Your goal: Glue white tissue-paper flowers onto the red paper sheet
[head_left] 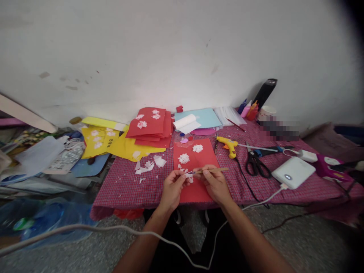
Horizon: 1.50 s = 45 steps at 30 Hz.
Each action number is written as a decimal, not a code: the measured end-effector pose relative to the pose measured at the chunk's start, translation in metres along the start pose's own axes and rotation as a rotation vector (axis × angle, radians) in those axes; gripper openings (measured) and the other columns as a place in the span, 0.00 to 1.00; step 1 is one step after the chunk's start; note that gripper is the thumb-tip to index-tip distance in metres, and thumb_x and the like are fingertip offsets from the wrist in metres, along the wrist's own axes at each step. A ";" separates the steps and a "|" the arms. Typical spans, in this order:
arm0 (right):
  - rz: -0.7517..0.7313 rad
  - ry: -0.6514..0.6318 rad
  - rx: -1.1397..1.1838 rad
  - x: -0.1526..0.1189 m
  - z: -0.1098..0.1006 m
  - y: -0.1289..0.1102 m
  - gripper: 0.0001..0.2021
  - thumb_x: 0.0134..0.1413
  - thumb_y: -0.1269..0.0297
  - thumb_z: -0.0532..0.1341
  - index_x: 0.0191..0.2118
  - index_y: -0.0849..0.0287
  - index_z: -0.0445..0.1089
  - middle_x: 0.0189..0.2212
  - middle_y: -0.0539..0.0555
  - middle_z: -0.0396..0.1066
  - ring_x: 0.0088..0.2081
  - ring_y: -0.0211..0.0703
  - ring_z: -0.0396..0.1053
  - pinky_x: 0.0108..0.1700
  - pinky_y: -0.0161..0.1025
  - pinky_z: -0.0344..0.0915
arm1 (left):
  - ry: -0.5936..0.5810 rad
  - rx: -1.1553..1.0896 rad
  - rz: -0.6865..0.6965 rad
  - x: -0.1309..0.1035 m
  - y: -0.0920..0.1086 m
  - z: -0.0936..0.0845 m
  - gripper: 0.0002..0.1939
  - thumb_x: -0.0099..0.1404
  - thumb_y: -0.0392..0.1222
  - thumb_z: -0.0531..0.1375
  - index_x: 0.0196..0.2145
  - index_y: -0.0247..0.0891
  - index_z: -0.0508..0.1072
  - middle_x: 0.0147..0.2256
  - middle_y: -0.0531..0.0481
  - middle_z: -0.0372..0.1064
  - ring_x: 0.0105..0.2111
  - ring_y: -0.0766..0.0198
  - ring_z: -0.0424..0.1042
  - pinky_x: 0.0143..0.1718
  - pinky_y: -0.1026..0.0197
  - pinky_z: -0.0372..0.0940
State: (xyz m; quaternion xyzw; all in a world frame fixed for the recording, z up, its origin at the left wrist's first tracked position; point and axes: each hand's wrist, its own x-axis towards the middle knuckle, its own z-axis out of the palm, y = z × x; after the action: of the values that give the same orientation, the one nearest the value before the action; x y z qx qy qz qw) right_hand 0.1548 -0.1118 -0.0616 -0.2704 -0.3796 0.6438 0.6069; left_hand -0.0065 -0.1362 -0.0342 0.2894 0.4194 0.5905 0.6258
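Note:
Over a red paper sheet, both my hands meet near the table's front edge. My right hand is closed around a thin wooden paintbrush, its tip pointing left. My left hand pinches a small white paper piece, and the brush tip is at or close to it; contact is hard to make out. Two white paper flowers, one upper and one lower, lie on the sheet. Just beyond it are dabs of paint in blue, pink and red. Torn white paper scraps lie to the left.
Red sheets with flowers are stacked behind, beside yellow paper. On the right are a yellow glue gun, black scissors, a white power bank and paint bottles. A white cable crosses in front.

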 end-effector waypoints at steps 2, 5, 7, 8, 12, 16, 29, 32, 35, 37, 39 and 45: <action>0.000 -0.005 0.018 0.000 0.000 0.000 0.07 0.60 0.59 0.66 0.40 0.54 0.72 0.41 0.54 0.79 0.45 0.49 0.77 0.51 0.51 0.73 | 0.010 -0.007 0.006 0.000 0.000 0.000 0.11 0.57 0.41 0.69 0.33 0.34 0.72 0.28 0.51 0.73 0.29 0.67 0.73 0.34 0.65 0.68; 0.000 -0.007 0.044 0.000 0.000 0.000 0.06 0.60 0.60 0.67 0.40 0.54 0.73 0.40 0.54 0.79 0.45 0.49 0.77 0.50 0.50 0.74 | 0.016 -0.033 0.015 0.000 0.001 -0.003 0.10 0.56 0.39 0.68 0.34 0.35 0.73 0.29 0.52 0.72 0.29 0.68 0.73 0.34 0.64 0.68; 0.002 -0.009 0.054 0.000 0.001 0.000 0.06 0.59 0.60 0.67 0.40 0.53 0.73 0.40 0.54 0.79 0.44 0.48 0.78 0.50 0.49 0.74 | 0.009 -0.054 0.006 0.001 0.002 -0.005 0.10 0.55 0.37 0.67 0.36 0.35 0.74 0.30 0.52 0.73 0.29 0.67 0.73 0.34 0.63 0.68; 0.005 -0.012 0.058 -0.001 0.002 -0.001 0.06 0.59 0.60 0.67 0.40 0.53 0.73 0.40 0.54 0.79 0.43 0.48 0.78 0.50 0.49 0.74 | 0.007 -0.060 -0.003 0.002 0.002 -0.006 0.11 0.55 0.36 0.67 0.37 0.35 0.75 0.31 0.51 0.73 0.29 0.66 0.73 0.33 0.63 0.68; 0.015 -0.033 0.088 -0.001 0.005 -0.005 0.06 0.58 0.60 0.68 0.39 0.53 0.73 0.38 0.53 0.79 0.42 0.48 0.78 0.49 0.50 0.74 | -0.002 -0.014 -0.034 0.003 0.005 -0.007 0.12 0.55 0.38 0.68 0.38 0.34 0.76 0.31 0.50 0.73 0.28 0.67 0.72 0.31 0.64 0.68; 0.036 -0.047 0.101 -0.001 0.007 -0.007 0.06 0.57 0.60 0.69 0.38 0.54 0.74 0.37 0.53 0.79 0.42 0.47 0.78 0.47 0.49 0.75 | -0.098 0.115 -0.015 0.002 0.006 -0.007 0.13 0.57 0.41 0.69 0.39 0.32 0.78 0.32 0.47 0.75 0.29 0.67 0.71 0.31 0.64 0.67; 0.084 -0.038 0.040 0.001 0.006 -0.003 0.09 0.55 0.58 0.70 0.38 0.55 0.73 0.37 0.53 0.78 0.40 0.48 0.78 0.46 0.48 0.75 | -0.088 0.415 0.146 0.002 0.001 -0.015 0.09 0.62 0.42 0.66 0.38 0.35 0.80 0.30 0.49 0.76 0.28 0.67 0.72 0.35 0.64 0.67; 0.089 -0.032 0.013 0.001 0.004 -0.001 0.09 0.56 0.58 0.69 0.40 0.55 0.74 0.37 0.53 0.78 0.38 0.48 0.78 0.44 0.47 0.75 | -0.086 0.432 0.145 0.002 0.002 -0.015 0.10 0.62 0.43 0.66 0.38 0.35 0.80 0.30 0.49 0.76 0.28 0.66 0.72 0.34 0.64 0.67; 0.083 -0.027 -0.027 0.001 0.002 0.001 0.09 0.56 0.59 0.69 0.39 0.56 0.74 0.35 0.53 0.78 0.34 0.46 0.77 0.40 0.44 0.75 | -0.078 0.426 0.136 0.002 0.001 -0.015 0.11 0.61 0.44 0.66 0.38 0.35 0.79 0.29 0.49 0.76 0.28 0.66 0.72 0.34 0.64 0.68; 0.075 -0.026 -0.065 0.000 0.001 0.002 0.07 0.57 0.59 0.68 0.37 0.57 0.75 0.33 0.53 0.78 0.31 0.43 0.76 0.38 0.42 0.74 | -0.080 0.435 0.132 0.001 0.001 -0.015 0.11 0.62 0.44 0.66 0.38 0.35 0.79 0.29 0.50 0.76 0.28 0.66 0.72 0.34 0.64 0.68; 0.067 -0.020 -0.099 0.000 0.001 0.001 0.07 0.58 0.59 0.68 0.34 0.58 0.75 0.29 0.52 0.77 0.27 0.40 0.74 0.35 0.38 0.71 | -0.094 0.446 0.130 -0.001 0.001 -0.014 0.11 0.62 0.45 0.65 0.38 0.35 0.79 0.29 0.50 0.76 0.28 0.66 0.73 0.34 0.64 0.68; 0.057 -0.004 -0.065 -0.004 0.002 -0.004 0.07 0.56 0.60 0.69 0.36 0.56 0.76 0.21 0.47 0.72 0.20 0.34 0.66 0.24 0.33 0.62 | -0.142 0.475 0.106 -0.004 0.001 -0.012 0.10 0.63 0.45 0.65 0.37 0.35 0.79 0.26 0.51 0.74 0.27 0.67 0.71 0.32 0.65 0.66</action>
State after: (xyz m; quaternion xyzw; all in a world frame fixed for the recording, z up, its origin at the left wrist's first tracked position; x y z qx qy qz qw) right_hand 0.1557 -0.1163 -0.0572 -0.2996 -0.3936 0.6488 0.5783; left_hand -0.0170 -0.1413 -0.0379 0.4907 0.4857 0.4855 0.5363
